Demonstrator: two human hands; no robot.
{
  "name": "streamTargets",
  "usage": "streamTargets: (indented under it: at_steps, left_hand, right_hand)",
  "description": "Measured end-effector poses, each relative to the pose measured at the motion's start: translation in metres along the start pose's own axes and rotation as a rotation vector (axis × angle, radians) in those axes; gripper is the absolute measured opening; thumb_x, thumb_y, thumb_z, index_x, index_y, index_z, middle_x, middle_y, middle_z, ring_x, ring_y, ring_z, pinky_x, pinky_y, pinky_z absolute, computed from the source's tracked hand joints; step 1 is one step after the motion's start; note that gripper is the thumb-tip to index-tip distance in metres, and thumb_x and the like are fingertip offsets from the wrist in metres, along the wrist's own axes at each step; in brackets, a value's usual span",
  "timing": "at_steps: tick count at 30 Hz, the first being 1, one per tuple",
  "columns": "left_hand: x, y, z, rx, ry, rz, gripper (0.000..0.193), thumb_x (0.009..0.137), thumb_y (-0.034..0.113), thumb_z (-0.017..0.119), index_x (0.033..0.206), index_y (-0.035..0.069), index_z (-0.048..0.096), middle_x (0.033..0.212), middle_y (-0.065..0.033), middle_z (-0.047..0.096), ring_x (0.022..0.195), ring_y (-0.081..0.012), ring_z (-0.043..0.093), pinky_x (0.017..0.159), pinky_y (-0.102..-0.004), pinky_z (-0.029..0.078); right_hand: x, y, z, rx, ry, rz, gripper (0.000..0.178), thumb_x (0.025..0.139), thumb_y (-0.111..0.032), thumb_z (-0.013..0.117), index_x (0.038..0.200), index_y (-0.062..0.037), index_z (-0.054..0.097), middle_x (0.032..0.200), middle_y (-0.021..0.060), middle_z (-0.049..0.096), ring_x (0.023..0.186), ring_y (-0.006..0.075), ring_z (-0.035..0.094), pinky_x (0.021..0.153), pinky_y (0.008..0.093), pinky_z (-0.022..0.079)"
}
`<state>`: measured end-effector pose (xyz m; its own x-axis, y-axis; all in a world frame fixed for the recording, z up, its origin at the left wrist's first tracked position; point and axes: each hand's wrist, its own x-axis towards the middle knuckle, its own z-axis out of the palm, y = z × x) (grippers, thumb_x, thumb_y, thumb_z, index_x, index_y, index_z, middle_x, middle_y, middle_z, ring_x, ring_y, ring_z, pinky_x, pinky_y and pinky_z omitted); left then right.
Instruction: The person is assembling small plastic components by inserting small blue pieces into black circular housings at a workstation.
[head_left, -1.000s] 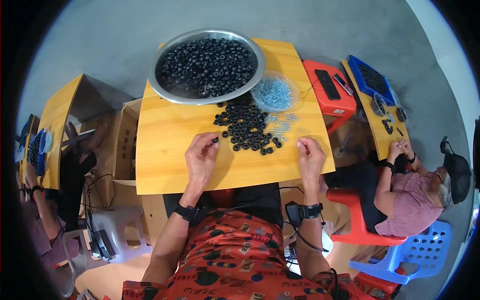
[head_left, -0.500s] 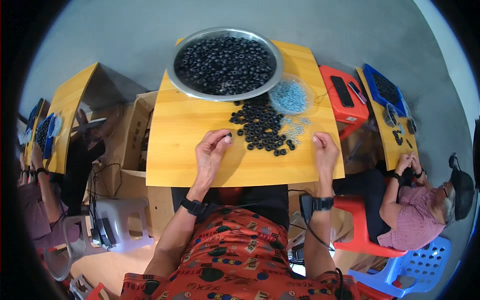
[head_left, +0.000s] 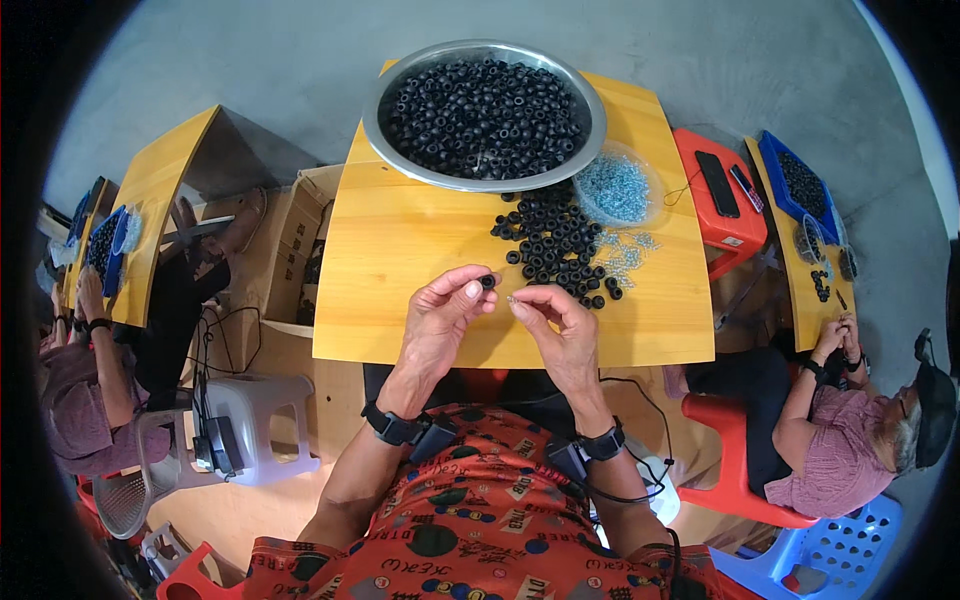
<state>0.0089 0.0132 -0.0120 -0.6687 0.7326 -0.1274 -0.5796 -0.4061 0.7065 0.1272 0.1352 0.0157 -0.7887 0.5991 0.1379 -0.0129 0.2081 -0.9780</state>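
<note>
My left hand [head_left: 440, 320] pinches a black ring-shaped piece [head_left: 487, 282] between thumb and forefinger, its hole showing. Close beside it on the right, my right hand [head_left: 560, 335] has thumb and forefinger pressed together. Whatever lies between those fingertips is too small to make out. Just beyond both hands, a loose heap of similar black pieces [head_left: 550, 240] spreads over the yellow table [head_left: 400, 250]. Thin silvery pieces [head_left: 625, 252] lie scattered at the heap's right, below a clear round tub [head_left: 618, 190] full of bluish-silver small parts.
A wide metal basin [head_left: 375, 135] heaped with black pieces stands at the table's far edge. To the right, a red stool [head_left: 715, 240] carries a phone [head_left: 716, 185]. Another person [head_left: 840, 430] sits at a table on the right; someone else [head_left: 90, 400] works at the left.
My right hand has come left from the table's right side and now meets my left hand. The left hand has shifted slightly right, still holding the black piece. The view has shifted a little.
</note>
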Motion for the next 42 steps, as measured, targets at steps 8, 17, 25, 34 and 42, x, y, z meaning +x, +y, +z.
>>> streamTargets:
  at_steps: [8, 17, 25, 34, 42]
  left_hand:
    - [-0.001, -0.009, 0.004, 0.124, -0.039, 0.088, 0.026, 0.088, -0.001, 0.064, 0.113, 0.001, 0.063, 0.106, -0.0109, 0.065, 0.091, -0.0153, 0.064, 0.083, -0.0271, 0.053]
    - [-0.001, -0.015, 0.015, 0.446, -0.079, 0.192, 0.026, 0.083, -0.009, 0.064, 0.107, 0.001, 0.062, 0.096, -0.0024, 0.063, 0.091, -0.0117, 0.062, 0.086, -0.0261, 0.05]
    - [-0.007, -0.012, 0.02, 0.423, -0.058, 0.117, 0.025, 0.082, -0.01, 0.065, 0.105, -0.001, 0.063, 0.093, -0.002, 0.063, 0.088, -0.0101, 0.061, 0.083, -0.0248, 0.051]
    - [-0.013, -0.01, 0.027, 0.68, -0.07, 0.325, 0.024, 0.078, -0.01, 0.067, 0.1, 0.001, 0.07, 0.092, -0.0056, 0.066, 0.084, -0.0128, 0.062, 0.078, -0.0247, 0.051]
    - [-0.023, -0.02, 0.02, 0.784, 0.025, 0.225, 0.021, 0.08, -0.008, 0.068, 0.1, -0.001, 0.069, 0.089, -0.0062, 0.069, 0.081, -0.012, 0.064, 0.077, -0.0239, 0.052]
  right_hand:
    - [-0.006, -0.002, -0.005, 0.012, 0.036, -0.053, 0.012, 0.087, -0.008, 0.067, 0.096, -0.0002, 0.067, 0.09, 0.0052, 0.065, 0.078, 0.011, 0.06, 0.07, 0.0242, 0.048]
    - [-0.009, -0.002, -0.01, 0.002, 0.081, -0.018, 0.012, 0.087, -0.007, 0.067, 0.096, 0.0, 0.067, 0.087, 0.0061, 0.064, 0.077, 0.0126, 0.06, 0.07, 0.025, 0.048]
    - [-0.009, -0.014, -0.009, -0.178, 0.064, -0.15, 0.01, 0.085, -0.003, 0.067, 0.094, -0.0005, 0.067, 0.085, 0.0081, 0.065, 0.075, 0.0155, 0.061, 0.067, 0.0268, 0.048]
    - [-0.014, -0.02, -0.01, -0.205, 0.055, -0.102, 0.008, 0.084, -0.003, 0.067, 0.091, -0.0004, 0.067, 0.082, 0.0092, 0.065, 0.073, 0.0189, 0.062, 0.066, 0.0292, 0.049]
    - [-0.017, -0.012, -0.008, -0.381, 0.056, -0.358, 0.013, 0.08, 0.001, 0.067, 0.093, -0.0012, 0.068, 0.085, 0.0095, 0.064, 0.077, 0.0257, 0.062, 0.067, 0.0339, 0.05]
